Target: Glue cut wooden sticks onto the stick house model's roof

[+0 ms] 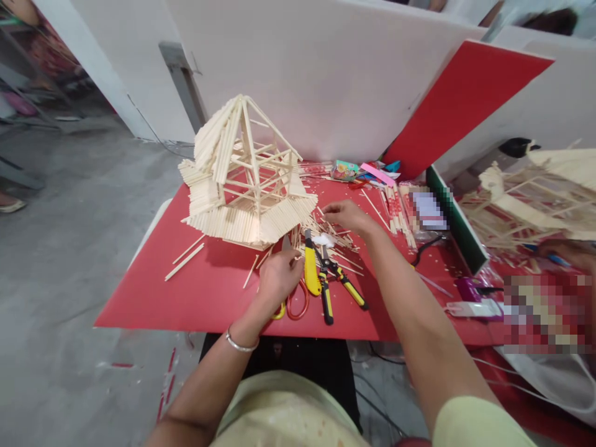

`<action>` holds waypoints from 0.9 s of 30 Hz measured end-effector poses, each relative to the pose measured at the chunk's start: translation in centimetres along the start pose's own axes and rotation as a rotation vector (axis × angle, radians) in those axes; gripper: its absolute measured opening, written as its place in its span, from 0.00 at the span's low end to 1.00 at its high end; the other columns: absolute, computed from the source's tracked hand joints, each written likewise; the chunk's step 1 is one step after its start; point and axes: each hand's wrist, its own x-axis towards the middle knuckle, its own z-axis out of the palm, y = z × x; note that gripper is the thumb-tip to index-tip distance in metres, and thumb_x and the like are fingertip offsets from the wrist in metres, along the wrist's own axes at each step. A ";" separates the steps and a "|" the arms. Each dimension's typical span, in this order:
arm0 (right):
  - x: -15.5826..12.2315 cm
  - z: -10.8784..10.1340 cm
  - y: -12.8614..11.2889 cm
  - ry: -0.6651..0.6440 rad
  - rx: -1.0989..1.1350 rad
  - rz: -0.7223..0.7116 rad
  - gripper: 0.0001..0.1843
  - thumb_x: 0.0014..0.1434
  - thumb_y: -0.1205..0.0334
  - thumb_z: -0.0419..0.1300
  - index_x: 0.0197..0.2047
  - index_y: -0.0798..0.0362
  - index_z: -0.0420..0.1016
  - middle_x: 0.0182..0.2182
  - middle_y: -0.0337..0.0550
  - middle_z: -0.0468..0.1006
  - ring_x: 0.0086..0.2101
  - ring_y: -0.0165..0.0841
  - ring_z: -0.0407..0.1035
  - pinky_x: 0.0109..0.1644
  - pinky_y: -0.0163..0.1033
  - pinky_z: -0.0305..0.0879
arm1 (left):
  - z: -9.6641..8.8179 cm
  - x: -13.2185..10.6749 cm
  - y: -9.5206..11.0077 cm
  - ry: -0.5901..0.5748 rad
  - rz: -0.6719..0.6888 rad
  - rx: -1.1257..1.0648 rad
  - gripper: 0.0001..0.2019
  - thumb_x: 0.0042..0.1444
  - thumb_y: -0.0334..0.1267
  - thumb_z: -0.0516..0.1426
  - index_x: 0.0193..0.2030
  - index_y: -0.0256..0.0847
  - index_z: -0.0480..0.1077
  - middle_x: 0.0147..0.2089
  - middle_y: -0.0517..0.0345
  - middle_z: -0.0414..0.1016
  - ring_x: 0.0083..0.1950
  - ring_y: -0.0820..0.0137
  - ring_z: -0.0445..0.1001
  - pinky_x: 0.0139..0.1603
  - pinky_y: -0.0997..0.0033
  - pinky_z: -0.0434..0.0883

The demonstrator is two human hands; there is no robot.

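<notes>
A house model built of thin wooden sticks stands on the red table. Just in front of its base, my left hand has its fingers curled shut over something small I cannot make out, close to a yellow utility knife. My right hand reaches over a heap of loose sticks right of the model, with its fingers bent down onto them. Yellow-and-black pliers and orange-handled scissors lie between my arms.
White and red partition boards stand behind the table. Craft packets and bundled sticks lie at the back right. A second stick model and another person's hand are at the far right, near a glue gun. Loose sticks lie left.
</notes>
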 end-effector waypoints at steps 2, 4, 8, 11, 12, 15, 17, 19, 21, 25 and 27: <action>-2.6 -0.2 -0.4 -0.006 0.089 -0.025 0.15 0.57 0.59 0.59 0.46 0.56 0.77 0.32 0.41 0.80 0.29 0.27 0.71 0.30 0.29 0.65 | -0.1 -0.3 -0.2 -0.018 0.026 -0.205 0.11 0.58 0.40 0.57 0.42 0.43 0.80 0.40 0.53 0.82 0.38 0.66 0.78 0.38 0.71 0.70; -5.5 -0.1 -0.7 -0.033 0.250 -0.049 0.15 0.56 0.57 0.62 0.45 0.54 0.77 0.31 0.40 0.79 0.27 0.26 0.70 0.29 0.30 0.66 | 0.0 -0.7 -0.2 -0.035 0.031 -0.401 0.10 0.57 0.41 0.58 0.40 0.41 0.80 0.40 0.53 0.82 0.35 0.67 0.78 0.36 0.72 0.70; -10.8 1.4 -1.9 -0.142 0.685 -0.078 0.18 0.51 0.54 0.68 0.44 0.53 0.78 0.29 0.38 0.78 0.26 0.26 0.70 0.29 0.32 0.67 | 0.2 -1.9 0.6 -0.106 -0.048 -0.754 0.15 0.54 0.46 0.62 0.41 0.37 0.80 0.34 0.53 0.81 0.26 0.72 0.74 0.27 0.74 0.69; -13.8 3.2 -3.3 -0.118 0.784 -0.101 0.19 0.51 0.54 0.69 0.45 0.52 0.78 0.30 0.37 0.78 0.26 0.27 0.72 0.31 0.34 0.69 | 0.0 -3.3 1.7 -0.266 -0.075 -0.927 0.18 0.53 0.50 0.63 0.42 0.36 0.79 0.32 0.53 0.80 0.22 0.75 0.72 0.21 0.77 0.66; -14.6 3.8 -3.8 -0.089 0.799 -0.113 0.18 0.51 0.54 0.69 0.44 0.52 0.77 0.30 0.37 0.78 0.26 0.28 0.72 0.31 0.35 0.70 | -0.1 -3.8 2.0 -0.320 -0.089 -0.971 0.20 0.53 0.51 0.63 0.42 0.35 0.78 0.32 0.53 0.80 0.21 0.75 0.72 0.19 0.79 0.64; -16.1 5.3 -4.8 0.004 0.839 -0.144 0.16 0.51 0.54 0.69 0.42 0.52 0.77 0.31 0.36 0.78 0.24 0.26 0.71 0.29 0.34 0.68 | -0.6 -5.1 2.8 -0.402 -0.161 -1.106 0.22 0.53 0.55 0.61 0.39 0.34 0.77 0.32 0.49 0.80 0.18 0.77 0.70 0.13 0.81 0.56; -16.7 6.1 -5.1 0.052 0.875 -0.150 0.16 0.51 0.55 0.70 0.41 0.51 0.78 0.31 0.36 0.78 0.24 0.25 0.69 0.29 0.33 0.67 | -1.0 -5.8 3.0 -0.414 -0.185 -1.176 0.23 0.53 0.56 0.61 0.38 0.33 0.77 0.33 0.47 0.81 0.18 0.77 0.71 0.12 0.81 0.55; -17.0 6.6 -5.3 0.089 0.898 -0.157 0.16 0.50 0.55 0.70 0.41 0.51 0.78 0.31 0.35 0.77 0.24 0.24 0.69 0.29 0.32 0.66 | -1.3 -6.3 3.0 -0.413 -0.185 -1.196 0.23 0.52 0.55 0.62 0.39 0.34 0.76 0.34 0.47 0.81 0.18 0.77 0.71 0.12 0.81 0.55; -17.3 7.0 -5.3 0.097 0.911 -0.158 0.16 0.49 0.55 0.71 0.40 0.52 0.78 0.30 0.35 0.77 0.25 0.24 0.68 0.29 0.32 0.65 | -1.4 -6.8 3.0 -0.401 -0.162 -1.170 0.21 0.51 0.53 0.64 0.38 0.34 0.76 0.32 0.49 0.80 0.16 0.79 0.68 0.12 0.81 0.55; -17.6 7.2 -5.1 0.148 0.918 -0.146 0.16 0.49 0.52 0.70 0.39 0.52 0.78 0.30 0.35 0.76 0.26 0.25 0.68 0.28 0.31 0.64 | -1.3 -7.3 2.5 -0.430 -0.107 -1.007 0.18 0.50 0.52 0.64 0.31 0.35 0.74 0.20 0.59 0.73 0.14 0.80 0.63 0.14 0.81 0.56; -17.9 7.2 -4.7 0.232 0.884 -0.142 0.16 0.52 0.51 0.68 0.39 0.52 0.78 0.30 0.36 0.77 0.26 0.26 0.68 0.26 0.31 0.63 | -1.2 -7.4 2.0 -0.446 -0.087 -0.895 0.19 0.50 0.53 0.64 0.27 0.36 0.73 0.17 0.61 0.70 0.13 0.79 0.63 0.15 0.80 0.58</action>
